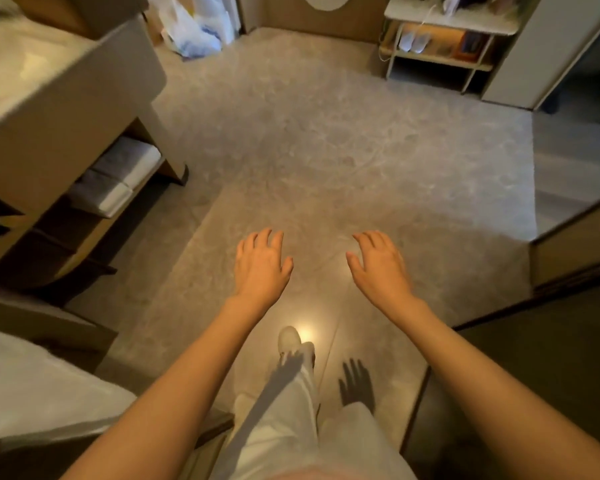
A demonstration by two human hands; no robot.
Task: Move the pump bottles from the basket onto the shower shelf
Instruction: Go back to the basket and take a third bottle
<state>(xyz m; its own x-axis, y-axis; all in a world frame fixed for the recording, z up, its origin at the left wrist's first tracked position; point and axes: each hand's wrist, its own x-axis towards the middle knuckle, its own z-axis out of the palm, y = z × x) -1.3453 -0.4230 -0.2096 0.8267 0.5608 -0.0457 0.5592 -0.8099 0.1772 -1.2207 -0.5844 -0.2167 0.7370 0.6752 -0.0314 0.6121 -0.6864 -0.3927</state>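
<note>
No writing or brand can be read anywhere in the view. Two hands reach forward over the grey marbled floor (326,140): the left hand (261,263) and the right hand (378,263), both palms down with fingers spread and relaxed, grasping nothing. The pump bottles, the basket and the shower shelf do not appear in the view, so where they are cannot be told. Below the hands, one white shoe (289,337) and pale trousers (291,420) show. On the left stands a worktop (49,84) with an open shelf under it that holds two folded white towels (116,176), one beside the other. At the far wall a white plastic bag (194,27) sits on the floor. At the far right a small shelf unit (440,43) holds one pair of white shoes (414,41); the other things on it are too blurred to tell
</note>
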